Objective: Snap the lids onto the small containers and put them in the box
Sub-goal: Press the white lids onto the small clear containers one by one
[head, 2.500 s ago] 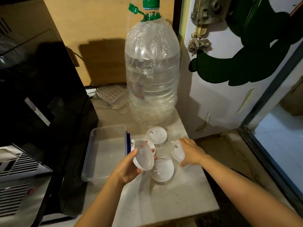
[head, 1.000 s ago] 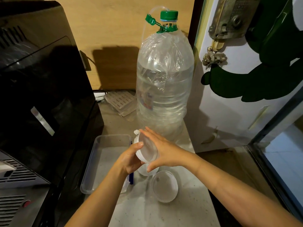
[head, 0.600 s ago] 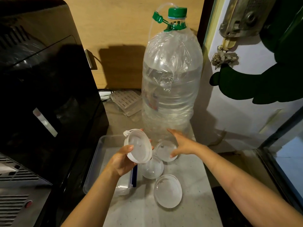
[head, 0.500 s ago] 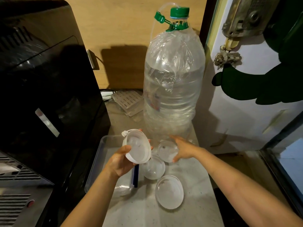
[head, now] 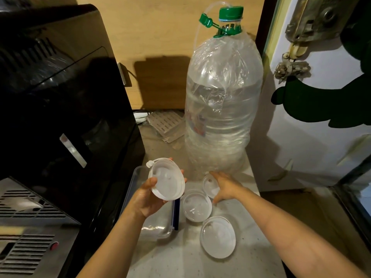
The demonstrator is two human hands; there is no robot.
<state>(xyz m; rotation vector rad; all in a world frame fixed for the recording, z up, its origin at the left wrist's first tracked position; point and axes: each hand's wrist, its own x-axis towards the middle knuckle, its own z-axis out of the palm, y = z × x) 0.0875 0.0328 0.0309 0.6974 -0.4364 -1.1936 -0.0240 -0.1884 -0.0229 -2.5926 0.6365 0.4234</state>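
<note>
My left hand [head: 147, 198] holds a small round clear container with its lid on [head: 166, 179], tilted, above the right edge of the clear rectangular box [head: 136, 177]. My right hand [head: 225, 186] grips a round lid [head: 208, 186] at the foot of the big bottle and tilts it up off the counter. An open small container [head: 197, 205] stands on the counter just right of the box. Another round clear piece [head: 217, 236] lies flat nearer to me.
A large water bottle [head: 222, 93] with a green cap stands at the back of the stone counter [head: 180, 261]. A black appliance [head: 60, 109] fills the left side. A white door [head: 313, 147] is on the right, past the counter's right edge.
My right hand came off the container in my left hand, reached to the lid by the bottle and closed on it. My left hand stayed above the box with the lidded container.
</note>
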